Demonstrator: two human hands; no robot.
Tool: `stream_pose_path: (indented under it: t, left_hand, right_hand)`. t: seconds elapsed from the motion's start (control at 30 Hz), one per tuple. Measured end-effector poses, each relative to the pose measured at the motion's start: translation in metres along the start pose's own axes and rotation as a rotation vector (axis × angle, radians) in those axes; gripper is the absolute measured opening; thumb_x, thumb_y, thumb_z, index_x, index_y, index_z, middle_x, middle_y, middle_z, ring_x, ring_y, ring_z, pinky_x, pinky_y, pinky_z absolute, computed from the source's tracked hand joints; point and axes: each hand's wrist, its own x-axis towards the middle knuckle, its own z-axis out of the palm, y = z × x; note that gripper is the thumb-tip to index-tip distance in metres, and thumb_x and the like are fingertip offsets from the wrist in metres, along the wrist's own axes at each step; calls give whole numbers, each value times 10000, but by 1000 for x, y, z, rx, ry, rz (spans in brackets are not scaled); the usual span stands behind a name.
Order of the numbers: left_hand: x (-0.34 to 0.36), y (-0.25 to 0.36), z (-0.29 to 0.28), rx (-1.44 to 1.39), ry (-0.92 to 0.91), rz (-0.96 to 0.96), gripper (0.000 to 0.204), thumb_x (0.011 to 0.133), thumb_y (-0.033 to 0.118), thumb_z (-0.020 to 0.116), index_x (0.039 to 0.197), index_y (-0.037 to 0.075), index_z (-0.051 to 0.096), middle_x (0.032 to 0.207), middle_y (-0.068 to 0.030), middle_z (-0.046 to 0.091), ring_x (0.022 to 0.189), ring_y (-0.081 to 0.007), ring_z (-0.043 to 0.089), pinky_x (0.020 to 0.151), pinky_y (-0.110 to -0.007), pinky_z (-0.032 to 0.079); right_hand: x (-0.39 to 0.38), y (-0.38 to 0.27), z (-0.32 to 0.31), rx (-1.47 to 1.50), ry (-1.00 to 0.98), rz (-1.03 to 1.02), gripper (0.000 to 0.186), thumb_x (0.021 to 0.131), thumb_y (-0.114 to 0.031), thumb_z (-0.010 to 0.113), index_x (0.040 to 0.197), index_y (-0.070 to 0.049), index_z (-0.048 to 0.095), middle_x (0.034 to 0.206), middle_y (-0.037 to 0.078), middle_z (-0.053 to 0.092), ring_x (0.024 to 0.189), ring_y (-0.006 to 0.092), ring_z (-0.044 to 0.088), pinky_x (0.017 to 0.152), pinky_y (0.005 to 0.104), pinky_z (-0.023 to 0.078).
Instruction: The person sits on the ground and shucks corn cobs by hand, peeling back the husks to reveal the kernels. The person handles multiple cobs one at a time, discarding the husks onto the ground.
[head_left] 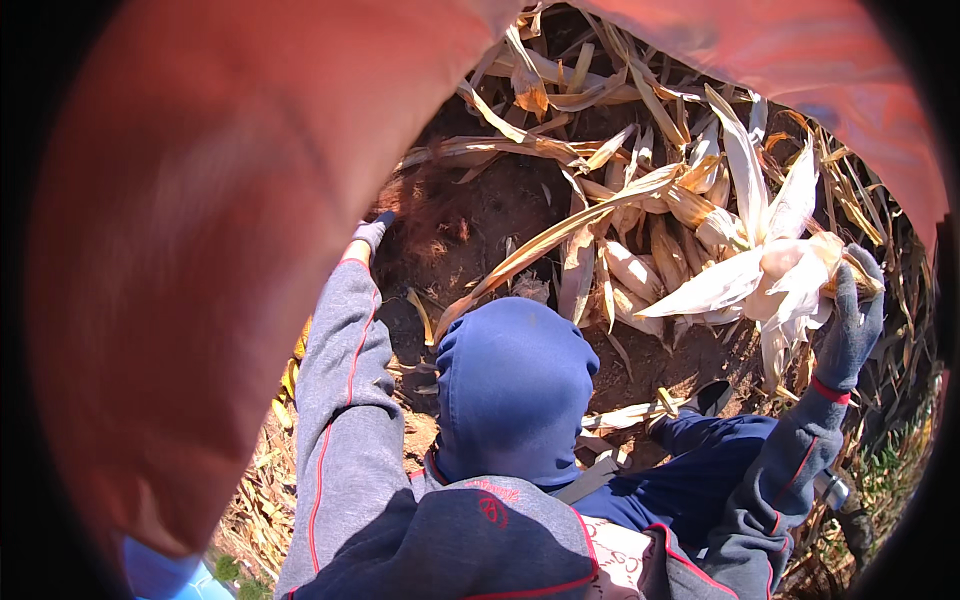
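Observation:
My right hand (858, 315), in a grey glove, is closed around the base of a corn husk (770, 265). Its pale leaves are peeled back and spread out like a flower; I cannot tell whether a cob is inside. My left hand (370, 232), gloved too, is at the edge of the red brim-like cover, over bare soil. Its fingers are mostly hidden, and a reddish blur of fine strands (435, 205) hangs beside it. Below the spread husk lies a pile of corn ears (640, 270) in their husks.
Dry stalks and leaves (560, 90) cover the ground ahead. A red cover (200, 250) blocks much of the left and top. Yellow corn ears (290, 378) show by my left forearm. My blue-trousered leg (720, 450) is bent at the right.

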Motion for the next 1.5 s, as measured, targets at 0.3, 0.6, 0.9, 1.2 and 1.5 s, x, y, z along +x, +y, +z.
stream_pose_path:
  t: [0.3, 0.6, 0.9, 1.2, 1.5]
  left_hand:
    - [-61, -83, -1, 394, -296, -104, 694, 749, 658, 580, 1070, 49, 674, 1150, -182, 628, 1105, -310, 584, 924, -406, 450]
    - [-146, -17, 14, -659, -644, 82, 356, 883, 390, 626, 970, 48, 675, 781, -36, 675, 622, -118, 622, 525, -258, 480]
    - [-188, 189, -80, -723, -535, 671, 441, 903, 317, 619, 1235, 38, 540, 981, -54, 627, 789, -117, 620, 680, -238, 505]
    - [-304, 346, -99, -347, -690, 1130, 561, 895, 499, 550, 1110, -16, 601, 892, -130, 650, 854, -231, 612, 806, -328, 469]
    - [-274, 347, -34, -342, 11, 1107, 196, 860, 203, 573, 904, 39, 671, 685, -126, 637, 663, -227, 640, 642, -351, 495]
  right_hand:
    - [-2, -8, 1, 59, -26, 3, 301, 921, -108, 581, 1195, 10, 539, 1150, 109, 588, 1035, 160, 563, 916, 290, 445]
    - [-6, -7, 3, 128, -22, 8, 298, 896, -125, 621, 1162, -5, 559, 1101, 85, 607, 990, 140, 578, 878, 272, 457]
    - [-9, -20, 35, -69, -32, -200, 297, 846, -208, 699, 1052, -29, 583, 894, 97, 673, 801, 145, 653, 712, 278, 517]
    - [-12, -23, 35, -68, 3, -372, 337, 814, -183, 708, 1080, -32, 566, 942, 163, 649, 802, 280, 660, 703, 353, 519]
    - [-3, -10, 1, 80, 282, -180, 228, 858, -180, 671, 1022, -39, 600, 820, 97, 670, 724, 176, 651, 681, 298, 510]
